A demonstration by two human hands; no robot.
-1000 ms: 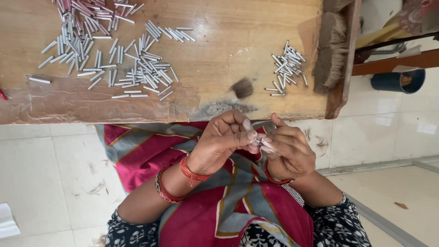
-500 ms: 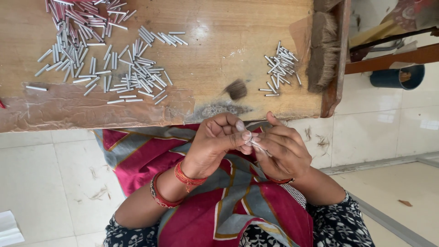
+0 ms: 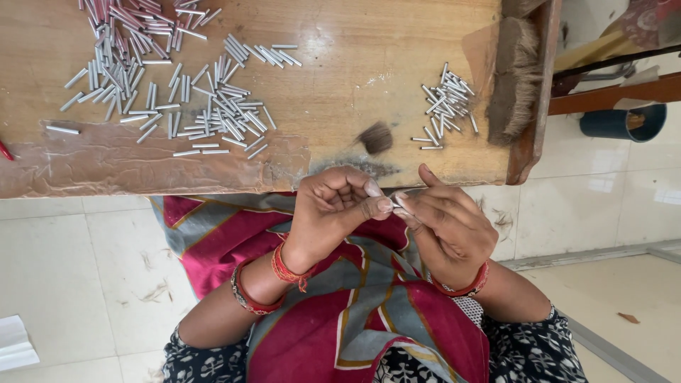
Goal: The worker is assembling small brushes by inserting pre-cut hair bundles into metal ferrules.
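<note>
Both hands meet just below the near edge of the wooden board, over the person's lap. The left hand has thumb and forefinger pressed together on one end of a small metal tube, and the right hand pinches the other end, fingertips of the two hands nearly touching. On the board, a large scatter of tubes spreads from the far left corner toward the middle, a smaller pile of tubes lies near the right edge beside a bristly brush block, and a little tuft of fibre sits close to the near edge. I'd say the risk is the held tube slipping: the grip is only at the fingertips, off the board, so it would drop into the red cloth or onto the tiled floor
</note>
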